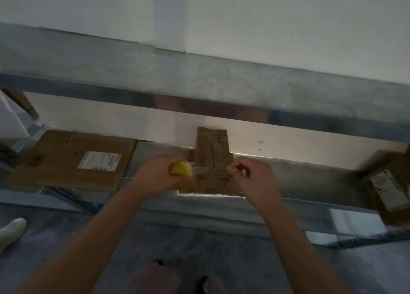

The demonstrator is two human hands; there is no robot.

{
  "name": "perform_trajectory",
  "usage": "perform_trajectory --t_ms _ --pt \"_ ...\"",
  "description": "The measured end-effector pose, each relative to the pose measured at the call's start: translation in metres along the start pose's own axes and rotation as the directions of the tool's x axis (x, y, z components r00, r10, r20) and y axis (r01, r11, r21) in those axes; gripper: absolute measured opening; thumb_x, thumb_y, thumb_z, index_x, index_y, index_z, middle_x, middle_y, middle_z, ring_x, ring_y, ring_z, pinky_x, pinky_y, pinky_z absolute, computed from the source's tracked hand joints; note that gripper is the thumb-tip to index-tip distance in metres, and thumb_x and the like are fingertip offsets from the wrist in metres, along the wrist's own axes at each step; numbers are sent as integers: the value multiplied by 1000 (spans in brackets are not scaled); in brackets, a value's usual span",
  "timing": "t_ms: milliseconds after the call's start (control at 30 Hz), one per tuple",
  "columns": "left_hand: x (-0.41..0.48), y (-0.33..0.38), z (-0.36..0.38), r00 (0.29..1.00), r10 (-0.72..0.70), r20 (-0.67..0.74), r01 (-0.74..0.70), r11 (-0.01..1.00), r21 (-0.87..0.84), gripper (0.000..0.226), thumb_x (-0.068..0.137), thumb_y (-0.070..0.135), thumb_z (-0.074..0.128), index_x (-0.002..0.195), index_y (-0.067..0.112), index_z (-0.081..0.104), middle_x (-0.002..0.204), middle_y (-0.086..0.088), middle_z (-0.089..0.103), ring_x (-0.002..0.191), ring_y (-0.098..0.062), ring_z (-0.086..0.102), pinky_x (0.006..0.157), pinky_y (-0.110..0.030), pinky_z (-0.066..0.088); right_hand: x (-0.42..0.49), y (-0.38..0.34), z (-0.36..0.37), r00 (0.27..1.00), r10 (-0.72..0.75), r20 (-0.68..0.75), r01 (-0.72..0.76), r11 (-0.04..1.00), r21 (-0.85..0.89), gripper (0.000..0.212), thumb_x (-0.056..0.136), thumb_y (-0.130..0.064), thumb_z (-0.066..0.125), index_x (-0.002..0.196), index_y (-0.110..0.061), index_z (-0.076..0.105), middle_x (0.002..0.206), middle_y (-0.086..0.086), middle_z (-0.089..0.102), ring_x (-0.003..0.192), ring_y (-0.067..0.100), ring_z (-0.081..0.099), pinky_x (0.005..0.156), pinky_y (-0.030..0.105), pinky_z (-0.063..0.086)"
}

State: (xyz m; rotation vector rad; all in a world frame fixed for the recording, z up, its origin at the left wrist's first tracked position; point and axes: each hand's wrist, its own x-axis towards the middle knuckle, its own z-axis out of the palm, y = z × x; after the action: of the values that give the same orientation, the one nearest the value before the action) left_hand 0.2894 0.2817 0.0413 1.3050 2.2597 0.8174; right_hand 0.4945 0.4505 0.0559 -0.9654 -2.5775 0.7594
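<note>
yellow round item [180,171]: gripped in left hand [159,175]; open cardboard box [211,151] is set just right of that grip. right hand [255,180]: curled at box flap, hold cannot be told.

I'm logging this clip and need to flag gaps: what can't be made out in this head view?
Head view:
1. yellow object: gripped by the left hand; fingers and blur hide what it is.
2. right hand: blur hides whether its fingers pinch the flap of the open box.
3. label on the left box: print too small, blurred.
4. right box: cut off by the frame edge.
</note>
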Motion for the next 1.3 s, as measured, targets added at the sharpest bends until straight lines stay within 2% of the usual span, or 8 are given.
perform_trajectory --t_ms 100,167,467,600,867,1067,1200,1300 --pt "-9 8 -4 993 -56 100 91 919 -384 39 66 47 76 98 28 67 87 6 69 80 -5 64 71 -19 50 5 18 -16 996 63 55 -70 989 129 11 89 -37 67 79 -35 65 76 -19 64 74 -1 57 68 16 37" --pt "-13 11 0 991 -65 113 109 884 -454 36 66 45 74 96 25 68 85 4 70 78 -6 64 68 -17 49 9 23 -17 986 87 139 -113 975 193 9 89 -34 69 80 -33 68 80 -16 67 79 1 60 73 18 42" --pt "0 11 19 981 -195 17 196 977 -82 24 77 49 73 90 36 58 79 7 65 73 -5 60 61 -20 42 6 33 -9 965 170 198 -208 959 191 13 92 -34 65 79 -34 68 79 -16 68 76 0 60 70 17 39" --pt "-1 8 20 989 -74 -124 107 953 284 27 78 50 68 88 37 47 83 13 59 77 -13 59 62 -28 44 9 35 -15 977 161 141 -182 971 152 19 90 -38 65 72 -36 63 73 -19 66 73 -1 60 64 11 34" --pt "-3 -13 7 990 -101 99 118 976 -184 33 74 36 80 101 41 62 99 15 65 89 -2 61 71 -16 48 27 66 -9 935 219 279 -259 959 118 13 92 -35 65 79 -34 67 77 -17 64 75 1 58 63 15 33" --pt "15 -36 13 981 -147 130 162 981 -106 29 76 41 77 99 47 60 104 18 62 94 -5 59 75 -22 49 43 82 19 911 233 340 -280 955 98 15 90 -38 66 76 -33 67 79 -15 66 77 1 58 65 17 35" --pt "25 -48 18 974 -176 145 188 979 -77 28 73 49 77 95 54 59 102 19 62 93 -6 59 73 -20 45 45 93 35 893 279 354 -342 931 129 16 87 -41 68 72 -33 69 60 -15 65 62 2 57 64 24 42" --pt "33 -52 24 972 -185 146 198 977 -79 27 73 48 77 95 51 62 98 19 63 90 -3 60 69 -16 42 48 99 42 882 290 371 -355 927 120 16 89 -43 64 78 -33 69 69 -12 68 67 6 61 68 26 47"
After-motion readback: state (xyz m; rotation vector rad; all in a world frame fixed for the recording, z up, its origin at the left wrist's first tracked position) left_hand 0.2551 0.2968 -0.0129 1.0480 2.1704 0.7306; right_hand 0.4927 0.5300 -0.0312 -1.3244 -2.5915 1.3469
